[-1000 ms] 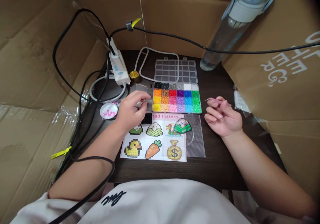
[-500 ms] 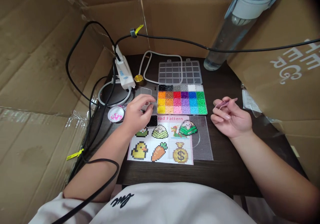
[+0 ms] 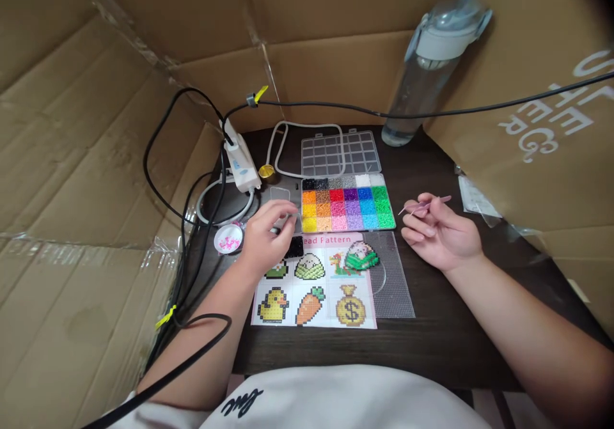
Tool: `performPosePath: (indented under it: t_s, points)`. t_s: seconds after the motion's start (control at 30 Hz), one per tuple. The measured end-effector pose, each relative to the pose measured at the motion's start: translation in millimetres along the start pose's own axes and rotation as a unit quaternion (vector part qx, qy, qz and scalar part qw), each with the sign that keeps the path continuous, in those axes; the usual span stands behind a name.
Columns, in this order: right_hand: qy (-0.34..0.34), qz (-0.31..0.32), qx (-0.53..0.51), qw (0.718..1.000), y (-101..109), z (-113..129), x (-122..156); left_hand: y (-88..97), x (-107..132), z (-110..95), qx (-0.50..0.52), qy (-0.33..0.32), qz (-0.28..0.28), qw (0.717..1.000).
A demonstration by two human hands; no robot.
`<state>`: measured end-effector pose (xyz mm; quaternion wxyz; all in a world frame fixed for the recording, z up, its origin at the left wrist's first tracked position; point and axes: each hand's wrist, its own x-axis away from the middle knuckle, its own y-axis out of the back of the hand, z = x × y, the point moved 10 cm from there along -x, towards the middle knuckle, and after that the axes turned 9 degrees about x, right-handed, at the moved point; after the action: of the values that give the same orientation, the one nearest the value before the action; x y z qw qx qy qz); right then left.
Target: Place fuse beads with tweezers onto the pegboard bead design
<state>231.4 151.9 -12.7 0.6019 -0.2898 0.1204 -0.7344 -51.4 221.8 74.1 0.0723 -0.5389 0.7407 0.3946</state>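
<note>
My right hand [image 3: 439, 232] holds pink tweezers [image 3: 425, 206] to the right of the bead case, tips pointing left. My left hand [image 3: 269, 236] is curled beside the case's left edge, thumb and fingers brought close over a small clear plastic box [image 3: 298, 223]; whether it grips anything is hidden. Just below its fingertips sits a small container of black beads [image 3: 295, 247]. The compartment case [image 3: 396, 218] holds beads sorted by colour. Below it, a pattern sheet [image 3: 290, 314] partly overlaps a clear pegboard [image 3: 398, 288]. A green-and-white bead piece [image 3: 362, 256] lies on the sheet and pegboard.
A white dish with pink beads [image 3: 228, 240] stands left of my left hand. Behind are a power strip [image 3: 242, 163], a gold tape roll [image 3: 266, 172], the case's clear lid [image 3: 362, 154] and a water bottle [image 3: 419, 84]. A black cable [image 3: 201, 333] crosses above my left forearm.
The camera view has shifted, so the whole table sits lower in the picture. The tweezers have turned slightly in my right hand, tips now showing further left. My left hand stays by the clear box.
</note>
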Motion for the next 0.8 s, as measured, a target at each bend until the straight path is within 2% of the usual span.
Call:
performPosePath:
  t_s: [0.4, 0.57, 0.8]
  points:
    - [-0.009, 0.021, -0.034, 0.999, -4.9, -8.1, -1.3, 4.4, 0.8, -2.6, -0.030, -0.014, 0.004, 0.999]
    - [-0.012, 0.033, -0.044, 0.998, -4.8, -12.2, -2.8, 4.9, 0.8, -1.5, -0.033, -0.001, 0.003, 0.999]
    - [0.004, 0.035, -0.004, 0.999, -4.6, -8.9, -2.2, 4.2, -0.3, -4.0, -0.028, 0.004, -0.001, 1.000]
